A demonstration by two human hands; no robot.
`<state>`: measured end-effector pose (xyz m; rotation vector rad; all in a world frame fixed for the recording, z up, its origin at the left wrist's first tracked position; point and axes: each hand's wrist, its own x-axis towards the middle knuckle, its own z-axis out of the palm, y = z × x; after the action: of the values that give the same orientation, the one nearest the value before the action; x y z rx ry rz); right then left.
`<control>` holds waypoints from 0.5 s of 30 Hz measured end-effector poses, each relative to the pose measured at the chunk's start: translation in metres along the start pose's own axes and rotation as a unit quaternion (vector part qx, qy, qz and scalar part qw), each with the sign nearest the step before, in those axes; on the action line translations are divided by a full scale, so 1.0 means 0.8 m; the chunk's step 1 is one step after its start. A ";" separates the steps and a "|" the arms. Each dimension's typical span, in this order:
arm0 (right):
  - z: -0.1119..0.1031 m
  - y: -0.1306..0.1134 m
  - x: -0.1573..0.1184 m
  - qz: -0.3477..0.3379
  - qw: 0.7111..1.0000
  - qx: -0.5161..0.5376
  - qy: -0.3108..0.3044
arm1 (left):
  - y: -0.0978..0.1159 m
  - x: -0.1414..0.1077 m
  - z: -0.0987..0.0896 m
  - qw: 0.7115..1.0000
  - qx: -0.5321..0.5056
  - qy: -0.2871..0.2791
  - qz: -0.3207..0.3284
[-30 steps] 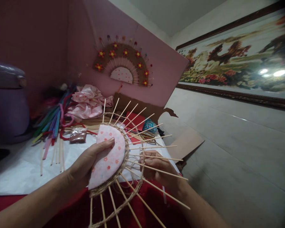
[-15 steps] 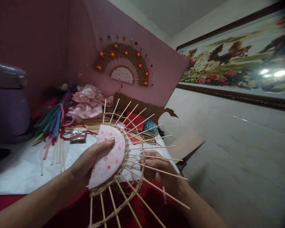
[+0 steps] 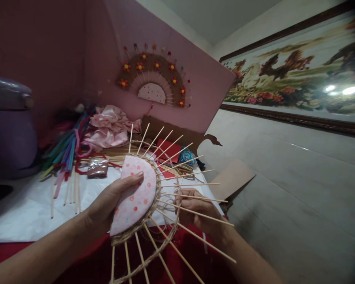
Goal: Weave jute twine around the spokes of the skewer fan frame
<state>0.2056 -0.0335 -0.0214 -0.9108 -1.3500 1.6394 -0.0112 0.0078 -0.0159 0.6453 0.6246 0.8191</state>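
My left hand point(image 3: 118, 193) grips a half-round panel point(image 3: 139, 185) covered in pink flowered cloth, thumb on its face and the other fingers hidden behind. Thin wooden sticks point(image 3: 192, 183) fan out from the panel's curved edge, which is bordered with braided twine point(image 3: 158, 189). A second twine braid point(image 3: 162, 248) arcs across the sticks farther out. At the right side of that arc, my right hand point(image 3: 195, 205) pinches the twine among the sticks. Loose loops of twine point(image 3: 167, 221) hang between the panel and my right hand.
Behind the fan lie crumpled pink cloth point(image 3: 109, 126), colored pipe cleaners point(image 3: 66, 150), a small brown packet point(image 3: 97, 168), red paper point(image 3: 168, 150) and a blue yarn ball point(image 3: 187, 156). A finished-looking flowered fan point(image 3: 156, 65) is on the pink board. A purple appliance point(image 3: 12, 130) stands at left.
Almost nothing differs. The stick fan has shifted very slightly, and both hands keep their holds in the same places.
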 end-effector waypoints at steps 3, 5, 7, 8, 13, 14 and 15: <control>0.001 -0.002 -0.001 -0.002 1.000 0.005 -0.004 | 0.000 -0.001 0.002 1.000 -0.003 0.003 -0.003; 0.002 -0.003 -0.001 -0.002 1.000 0.003 -0.007 | 0.000 -0.003 0.002 1.000 -0.006 0.005 -0.009; 0.003 -0.004 -0.001 -0.003 1.000 0.004 -0.008 | 0.000 -0.004 0.003 1.000 -0.005 0.003 -0.010; 0.003 -0.004 -0.002 -0.003 1.000 0.003 -0.006 | 0.000 -0.004 0.003 1.000 -0.003 0.001 -0.012; 0.003 -0.002 -0.002 -0.002 1.000 0.009 0.004 | 0.001 -0.003 0.003 1.000 0.003 0.007 -0.015; 0.003 -0.001 -0.002 -0.002 1.000 0.012 0.004 | 0.001 -0.003 0.003 1.000 0.003 0.011 -0.015; 0.002 -0.001 -0.002 -0.002 1.000 0.012 0.004 | 0.001 -0.004 0.003 1.000 0.003 0.013 -0.015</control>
<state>0.2046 -0.0355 -0.0202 -0.8986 -1.3227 1.6452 -0.0114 0.0054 -0.0127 0.6301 0.6596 0.7985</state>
